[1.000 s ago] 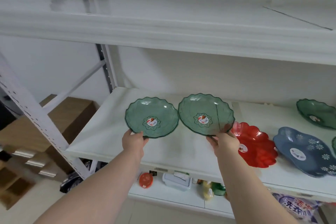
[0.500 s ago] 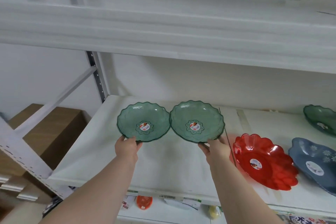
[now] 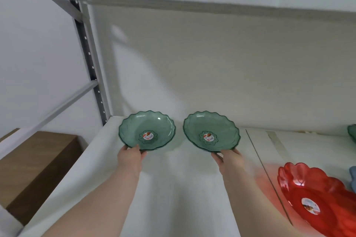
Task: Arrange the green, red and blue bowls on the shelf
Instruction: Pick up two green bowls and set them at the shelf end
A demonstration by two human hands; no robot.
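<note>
Both green bowls, touching half a second ago, are now held apart over the white shelf point(image 3: 173, 188). Left bowl point(image 3: 147, 130) is gripped at its near rim by the left hand point(image 3: 131, 157), right bowl point(image 3: 211, 131) by the right hand point(image 3: 230, 159). Red bowl point(image 3: 317, 202) is seen at lower right.

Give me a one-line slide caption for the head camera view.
Left hand and right hand each hold a green bowl over the white shelf, a red bowl alongside.
</note>
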